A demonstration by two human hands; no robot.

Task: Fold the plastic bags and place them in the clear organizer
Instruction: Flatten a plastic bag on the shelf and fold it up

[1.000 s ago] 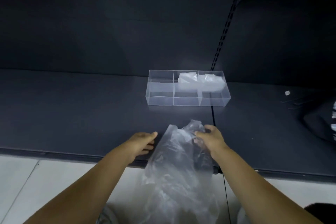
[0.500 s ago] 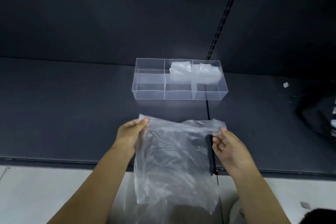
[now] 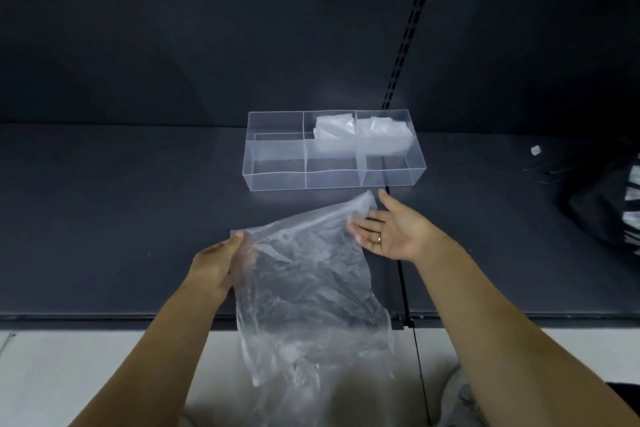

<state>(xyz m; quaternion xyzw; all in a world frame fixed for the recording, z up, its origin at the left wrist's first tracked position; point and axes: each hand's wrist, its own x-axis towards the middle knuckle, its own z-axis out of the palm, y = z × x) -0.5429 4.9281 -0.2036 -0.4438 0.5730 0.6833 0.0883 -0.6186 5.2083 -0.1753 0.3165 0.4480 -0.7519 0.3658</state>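
- We see the left hand (image 3: 216, 265) in front of the organizer (image 3: 277, 180), toward its left end. The back of the hand faces up, and the thumb and fingers pinch the top left corner of a plastic bag (image 3: 311, 288).
- The right hand (image 3: 391, 232) lies just in front of the organizer's right end, palm up, with its fingers straight and gripping nothing. Its fingertips (image 3: 355, 229) meet the bag's upper right edge, and one finger wears a ring (image 3: 379, 238).
- The bag is unfolded and crumpled. It spreads between the two hands in front of the organizer and hangs down past the front edge of the dark shelf (image 3: 121, 218).
- The organizer stands on that shelf and has six compartments in two rows of three.
- Folded bags (image 3: 334, 130) sit in its back middle and back right compartments.
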